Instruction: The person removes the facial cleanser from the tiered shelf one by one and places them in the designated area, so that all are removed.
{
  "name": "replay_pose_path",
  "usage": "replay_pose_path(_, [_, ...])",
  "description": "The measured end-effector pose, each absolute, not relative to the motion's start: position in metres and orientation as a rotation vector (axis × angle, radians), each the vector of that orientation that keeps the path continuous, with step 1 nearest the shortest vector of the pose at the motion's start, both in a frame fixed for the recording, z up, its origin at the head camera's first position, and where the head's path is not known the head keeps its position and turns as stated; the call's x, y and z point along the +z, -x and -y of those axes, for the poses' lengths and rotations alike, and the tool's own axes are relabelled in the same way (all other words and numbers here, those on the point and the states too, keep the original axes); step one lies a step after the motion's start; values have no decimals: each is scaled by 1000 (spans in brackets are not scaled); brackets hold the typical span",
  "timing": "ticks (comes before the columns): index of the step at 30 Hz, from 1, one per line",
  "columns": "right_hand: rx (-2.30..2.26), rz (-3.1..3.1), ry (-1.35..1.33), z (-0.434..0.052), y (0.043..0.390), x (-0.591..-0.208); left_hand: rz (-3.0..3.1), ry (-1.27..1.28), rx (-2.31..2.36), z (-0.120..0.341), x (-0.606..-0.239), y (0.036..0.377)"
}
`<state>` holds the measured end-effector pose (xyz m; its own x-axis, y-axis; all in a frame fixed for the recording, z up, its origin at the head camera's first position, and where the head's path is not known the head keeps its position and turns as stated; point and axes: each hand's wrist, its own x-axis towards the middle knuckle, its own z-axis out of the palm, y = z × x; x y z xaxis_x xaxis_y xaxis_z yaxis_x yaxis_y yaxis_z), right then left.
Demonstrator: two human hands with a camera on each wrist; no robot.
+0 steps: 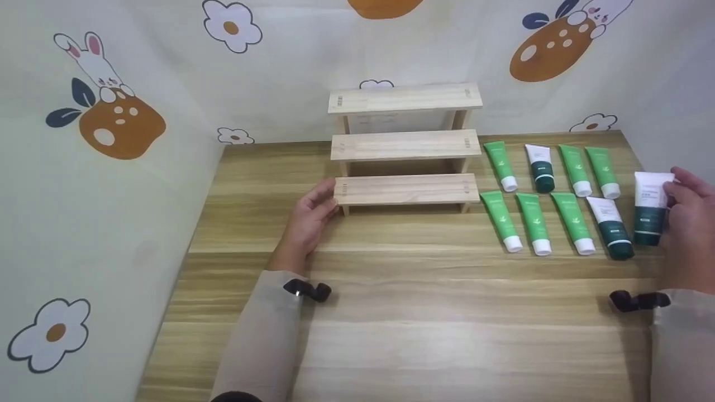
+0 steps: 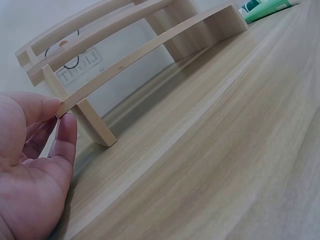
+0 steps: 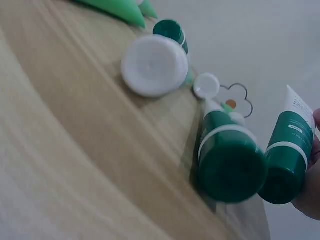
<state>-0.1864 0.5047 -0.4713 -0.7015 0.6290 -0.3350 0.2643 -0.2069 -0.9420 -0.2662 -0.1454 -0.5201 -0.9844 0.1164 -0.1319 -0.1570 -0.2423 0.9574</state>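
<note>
Backdrop: patterned cloth (image 1: 111,184) with rabbits and flowers hangs behind and to both sides of your work.
Desk: wood-grain desk (image 1: 402,301) carries everything in front of you.
Rack: pale three-step wooden rack (image 1: 406,146) stands at the back middle of the desk, its lowest step nearest you.
Tube rows: seven green tubes (image 1: 501,221) with white caps and two dark green tubes (image 1: 540,167) with white tops lie flat in two rows to the right of the rack, caps pointing toward you; they lie between the rack and your right hand.
Held tube: dark green and white tube (image 1: 649,208) is at the right end of the near row, just beside a lying dark green tube, cap end down.
Left hand: your left hand (image 1: 310,216) pinches the left end of the lowest step, thumb under and fingers (image 2: 30,107) on top, forearm lying along the desk.
Right hand: your right hand (image 1: 690,215) is curled round the held tube from the right, at the desk's right edge.
Wrist cameras: a black mount (image 1: 307,290) sits at each sleeve cuff.
</note>
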Motion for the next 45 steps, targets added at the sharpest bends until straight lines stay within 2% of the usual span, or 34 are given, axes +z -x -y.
replay_pose_path(5, [1926,2062,1074,-516,170,-480,-1815,39,2340,146,-521,266])
replay_pose_path(13, [1749,2133,1316,-512,186,-490,-1819,44,2353,146,-521,266])
replay_pose_path(22, [1638,2228,1350,-512,188,-490,-1815,54,2352,145,-520,267])
replay_pose_path(35, [1609,2192,1323,-515,187,-490,-1819,14,2350,146,-521,267])
replay_pose_path(45, [1687,2073,1141,-501,196,-479,-1807,21,2351,146,-520,267])
